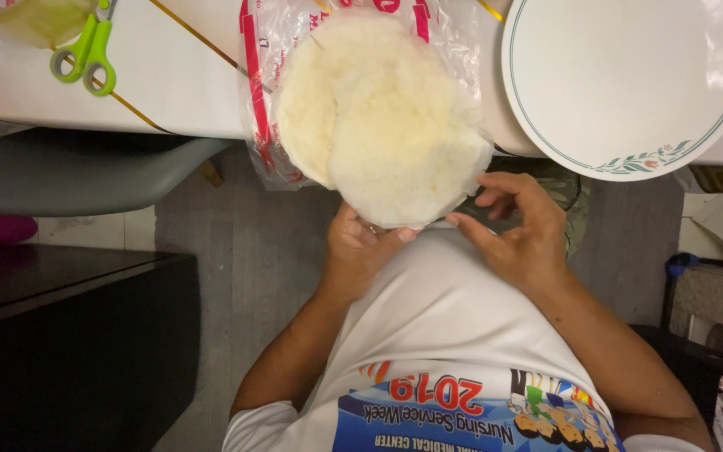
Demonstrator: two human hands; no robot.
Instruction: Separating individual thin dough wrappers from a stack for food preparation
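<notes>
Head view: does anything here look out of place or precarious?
The stack of white flatbreads in its clear bag hangs past the table edge, propped by the left hand. The empty plate also overhangs the edge. Green-handled scissors lie flat. Nothing is spilled.

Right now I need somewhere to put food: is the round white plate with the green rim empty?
Empty. The round white plate with the green rim shows only bare white surface; nothing lies on it.

Bright overexposed tabletop, dim floor, soft focus.
</notes>
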